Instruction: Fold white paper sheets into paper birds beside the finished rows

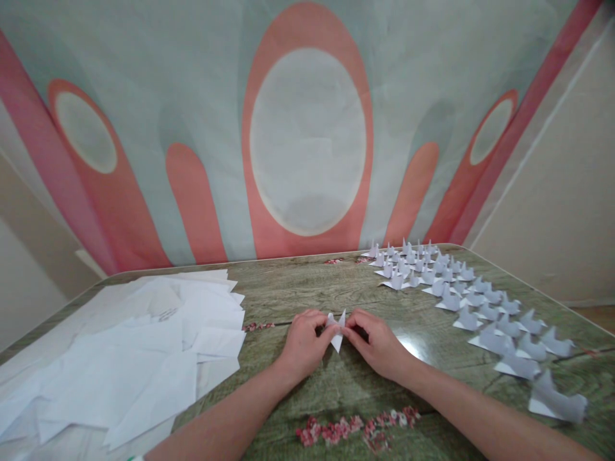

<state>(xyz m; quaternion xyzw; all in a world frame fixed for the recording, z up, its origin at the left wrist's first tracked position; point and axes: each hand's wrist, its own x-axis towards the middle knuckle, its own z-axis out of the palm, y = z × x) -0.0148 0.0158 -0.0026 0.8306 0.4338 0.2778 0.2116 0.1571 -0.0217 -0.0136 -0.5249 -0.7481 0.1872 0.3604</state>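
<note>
A small folded white paper piece [337, 326] sits on the table [298, 291] between both hands. My left hand [305, 342] pinches its left side with curled fingers. My right hand [377, 342] pinches its right side, fingers closed on the fold. Two points of the paper stick up above the fingers and one tip points down toward me. Both forearms rest low over the table's near half.
A loose pile of white paper sheets [125, 358] covers the table's left side. Several finished folded paper birds [480, 307] stand in rows at the right. Pink flower patterns [355, 429] mark the tabletop. A pink and grey patterned backdrop [307, 141] hangs behind.
</note>
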